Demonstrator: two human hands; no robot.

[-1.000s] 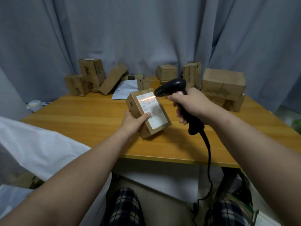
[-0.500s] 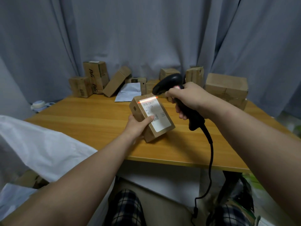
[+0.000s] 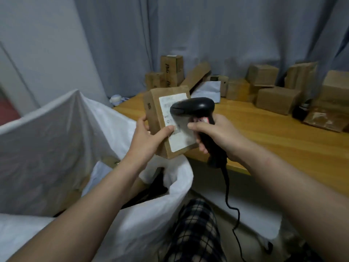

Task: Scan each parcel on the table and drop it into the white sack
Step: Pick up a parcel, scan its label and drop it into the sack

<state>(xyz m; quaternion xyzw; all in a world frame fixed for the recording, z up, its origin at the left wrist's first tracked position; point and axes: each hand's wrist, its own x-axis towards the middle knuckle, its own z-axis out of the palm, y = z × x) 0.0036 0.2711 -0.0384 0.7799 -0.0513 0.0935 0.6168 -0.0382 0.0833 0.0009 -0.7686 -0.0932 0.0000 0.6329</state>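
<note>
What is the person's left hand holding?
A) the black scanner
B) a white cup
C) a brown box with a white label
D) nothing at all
C: the left hand grips the brown box with its thumb across the white label, while the right hand holds the black scanner.

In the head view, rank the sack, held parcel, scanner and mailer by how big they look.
1. Sack, by far.
2. Parcel.
3. Scanner, close to the parcel in size, so this order is unsure.
4. Mailer, smallest, though it lies farther back and is partly hidden.
</note>
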